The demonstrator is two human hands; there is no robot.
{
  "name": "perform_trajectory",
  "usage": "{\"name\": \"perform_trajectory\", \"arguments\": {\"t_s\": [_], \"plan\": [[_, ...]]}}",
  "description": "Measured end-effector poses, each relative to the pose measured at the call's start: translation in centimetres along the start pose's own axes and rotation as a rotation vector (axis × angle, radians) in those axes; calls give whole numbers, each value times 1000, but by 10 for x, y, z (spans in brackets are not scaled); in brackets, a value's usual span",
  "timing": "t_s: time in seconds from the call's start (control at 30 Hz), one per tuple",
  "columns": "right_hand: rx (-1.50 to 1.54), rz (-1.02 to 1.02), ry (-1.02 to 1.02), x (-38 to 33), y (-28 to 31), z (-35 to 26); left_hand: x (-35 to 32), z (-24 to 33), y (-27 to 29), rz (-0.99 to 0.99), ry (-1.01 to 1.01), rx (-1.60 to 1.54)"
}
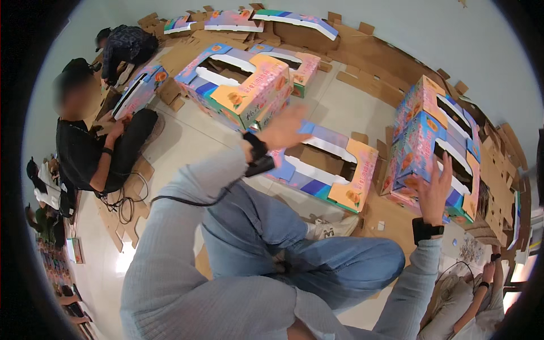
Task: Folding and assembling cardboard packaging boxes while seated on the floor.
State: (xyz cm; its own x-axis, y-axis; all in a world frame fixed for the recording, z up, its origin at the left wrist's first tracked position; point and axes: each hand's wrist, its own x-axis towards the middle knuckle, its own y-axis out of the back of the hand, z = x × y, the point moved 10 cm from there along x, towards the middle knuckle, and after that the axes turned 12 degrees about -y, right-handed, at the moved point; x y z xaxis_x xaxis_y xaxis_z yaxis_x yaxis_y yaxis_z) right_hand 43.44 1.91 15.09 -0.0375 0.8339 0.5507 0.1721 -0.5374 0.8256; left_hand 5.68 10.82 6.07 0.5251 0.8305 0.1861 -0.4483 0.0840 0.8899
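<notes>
The person sits cross-legged on the floor [204, 129] in a pale ribbed top and jeans, with printed carry cartons set out in an arc in front. The step in hand looks like handling or positioning these cartons, each with a cut-out opening in its upper face.

The left hand [281, 128] is over the left end of the middle carton [310, 186], its fingers spread and released, grasping nothing; whether they touch the cardboard cannot be told. The right hand [435, 190] lies against the near right carton [409, 152], its fingers extended beside the opening and not clenched. This carton stands directly next to the far right carton [406, 107], toward the floor's right edge. The middle carton lies just beyond the person's shoe [334, 228]. Farther left stands the left carton [225, 105]. Flattened cardboard [303, 37] lines the floor's far edge by the wall.

Judging by the pose, any lift would call for the fingers to hook into an opening or close on a side wall, since neither hand has a grip.

The cartons carry orange, pink, blue and green panels with orange flower or fruit pictures, plus vertical lines of printed characters on the pink and orange sides. Smaller print is too fine to make out. At left, a co-worker in black [82, 150] sits by another printed carton [136, 97].
</notes>
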Motion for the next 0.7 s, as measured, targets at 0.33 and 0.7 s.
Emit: {"name": "perform_trajectory", "arguments": {"t_s": [0.33, 0.7], "plan": [[150, -149, 213, -4, -42, -121, -88, -158, 114, -418, 320, 662], [132, -427, 226, -39, -109, -115, -68, -177, 110, -486, 141, 713]]}}
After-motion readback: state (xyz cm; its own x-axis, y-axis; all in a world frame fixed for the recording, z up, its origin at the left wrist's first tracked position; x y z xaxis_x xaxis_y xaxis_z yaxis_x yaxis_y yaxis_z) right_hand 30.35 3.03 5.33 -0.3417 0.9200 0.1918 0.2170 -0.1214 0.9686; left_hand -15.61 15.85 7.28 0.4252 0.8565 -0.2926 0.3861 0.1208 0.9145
